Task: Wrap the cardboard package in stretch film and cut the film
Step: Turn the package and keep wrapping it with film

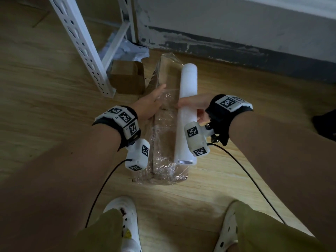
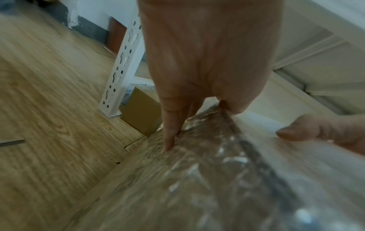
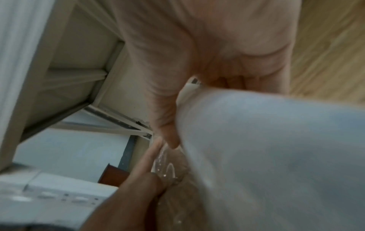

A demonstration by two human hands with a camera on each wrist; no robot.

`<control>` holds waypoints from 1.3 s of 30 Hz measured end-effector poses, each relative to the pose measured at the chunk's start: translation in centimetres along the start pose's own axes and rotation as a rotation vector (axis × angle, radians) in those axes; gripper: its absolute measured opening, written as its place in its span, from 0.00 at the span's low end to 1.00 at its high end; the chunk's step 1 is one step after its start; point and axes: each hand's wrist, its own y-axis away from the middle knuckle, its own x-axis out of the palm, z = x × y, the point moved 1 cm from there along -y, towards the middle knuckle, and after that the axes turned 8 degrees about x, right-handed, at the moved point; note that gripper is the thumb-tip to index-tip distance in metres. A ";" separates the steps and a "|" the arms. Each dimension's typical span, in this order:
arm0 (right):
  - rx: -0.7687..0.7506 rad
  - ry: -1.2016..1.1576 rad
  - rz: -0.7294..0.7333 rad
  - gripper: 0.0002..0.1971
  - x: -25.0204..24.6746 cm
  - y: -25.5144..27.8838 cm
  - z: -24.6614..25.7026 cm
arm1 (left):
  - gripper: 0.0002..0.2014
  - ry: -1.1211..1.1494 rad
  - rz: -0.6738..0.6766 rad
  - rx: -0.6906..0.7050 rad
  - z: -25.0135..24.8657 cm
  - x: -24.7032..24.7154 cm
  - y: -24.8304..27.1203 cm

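A long flat cardboard package lies on the wooden floor, covered in crinkled clear stretch film. My left hand lies flat with straight fingers on the package's left side, pressing the film down. My right hand grips a long white roll of stretch film around its middle, holding it lengthwise above the package's right side. In the right wrist view the roll fills the frame under my palm, blurred.
A white perforated shelf post stands at the left, with a small brown cardboard box and crumpled plastic at its foot. A grey-based wall runs behind. My white shoes are near the front.
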 end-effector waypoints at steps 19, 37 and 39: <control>-0.002 -0.079 0.176 0.23 0.7 -2.4 -1.1 | 0.28 0.091 -0.043 -0.078 2.5 -2.5 1.2; -0.154 0.373 -0.139 0.39 4.2 -4.5 -1.9 | 0.69 -0.379 0.027 -0.476 -1.7 0.0 1.5; -0.145 0.359 -0.105 0.39 4.5 -4.8 -2.2 | 0.68 -0.360 0.015 -0.511 -1.5 0.3 1.3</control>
